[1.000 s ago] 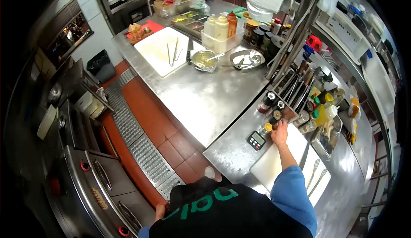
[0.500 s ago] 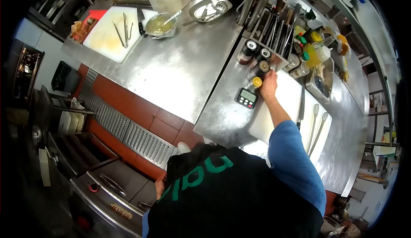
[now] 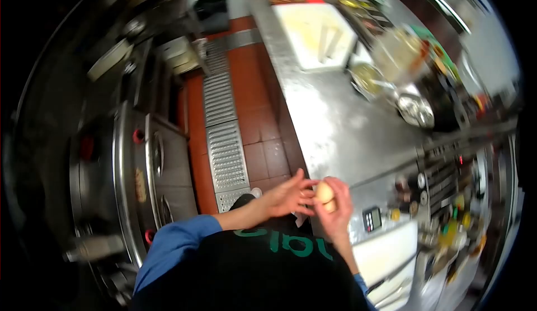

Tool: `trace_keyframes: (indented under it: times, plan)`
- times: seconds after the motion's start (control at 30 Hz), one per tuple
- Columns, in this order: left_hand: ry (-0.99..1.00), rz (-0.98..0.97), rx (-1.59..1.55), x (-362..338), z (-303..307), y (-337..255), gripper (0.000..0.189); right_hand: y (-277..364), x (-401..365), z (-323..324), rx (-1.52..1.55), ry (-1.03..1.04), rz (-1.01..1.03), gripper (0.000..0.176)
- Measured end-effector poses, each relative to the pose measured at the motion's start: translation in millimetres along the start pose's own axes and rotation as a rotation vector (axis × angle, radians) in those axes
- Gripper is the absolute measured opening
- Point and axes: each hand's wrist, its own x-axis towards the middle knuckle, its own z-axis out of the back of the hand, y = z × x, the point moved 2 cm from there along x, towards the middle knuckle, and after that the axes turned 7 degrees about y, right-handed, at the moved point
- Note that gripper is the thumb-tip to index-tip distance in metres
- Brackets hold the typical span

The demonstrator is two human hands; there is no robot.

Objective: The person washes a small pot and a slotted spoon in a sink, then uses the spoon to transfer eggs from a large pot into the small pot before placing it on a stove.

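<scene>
Two hands meet just in front of the person's chest, at about 5 o'clock from the middle of the view, over the edge of the steel counter (image 3: 335, 126). The right hand (image 3: 337, 213) is curled closed around a small pale-yellow container (image 3: 324, 193) and wraps it from the 3 o'clock side, so the palm takes its weight and keeps it steady off the counter. The left hand (image 3: 286, 197) comes in from 9 o'clock with its fingers held narrow and close together, their tips on the exposed side of the container. Motion blur hides whether they pinch it or only touch it. It looks like one hand braces while the other works at the free end, and holding the container close to the body would keep it under the eyes.

A small digital timer (image 3: 372, 218) lies on the counter just beside the right hand at 4 o'clock. A white cutting board (image 3: 386, 252) sits beyond it at 5 o'clock, within easy reach. Well apart, towards 12 o'clock, a second cutting board (image 3: 313, 31) lies with a metal bowl (image 3: 366, 79) near it at 1 o'clock. A floor drain grate (image 3: 225, 143) runs along the red tiles at 9 o'clock, between the counter and a steel range front (image 3: 137, 160).
</scene>
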Motion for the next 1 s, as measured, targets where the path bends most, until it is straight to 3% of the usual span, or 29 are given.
trace_keyframes:
  times: [0.17,0.27,0.37,0.43,0.57,0.67,0.7,0.73,0.8,0.83,0.97,1.0]
  plan:
    - [0.012,-0.310,-0.270,-22,8,-5,0.055,18,22,-68,-0.033,0.170,0.167,0.047]
    - [-0.228,-0.477,-0.347,-41,15,-13,0.046,25,31,-94,-0.133,0.304,0.260,0.058]
    - [-0.268,-0.529,-0.385,-68,37,-15,0.044,40,43,-113,-0.197,0.438,0.360,0.058]
    - [-0.328,-0.562,-0.417,-85,61,-13,0.047,43,48,-127,-0.165,0.464,0.369,0.056]
    - [-0.227,-0.631,-0.435,-150,72,-32,0.060,38,71,-156,-0.076,0.412,0.313,0.048]
    - [-0.024,-0.812,-0.378,-197,93,-53,0.064,35,87,-188,-0.050,0.493,0.173,0.037]
    - [-0.121,-0.821,-0.340,-212,101,-59,0.063,31,89,-194,-0.052,0.425,0.159,0.037]
    - [-0.307,-0.850,-0.287,-229,96,-67,0.059,20,91,-206,-0.086,0.498,0.133,0.037]
    - [-0.195,-0.919,-0.319,-260,106,-82,0.050,5,99,-240,-0.117,0.695,0.004,0.039]
    - [-0.318,-0.930,-0.305,-275,104,-90,0.048,-5,99,-256,-0.116,0.826,-0.106,0.040]
    - [-0.307,-0.938,-0.352,-307,123,-103,0.056,-53,65,-320,0.299,1.340,-0.328,0.043]
    - [-0.296,-0.933,-0.346,-307,128,-106,0.056,-166,21,-368,0.466,1.573,-0.163,0.040]
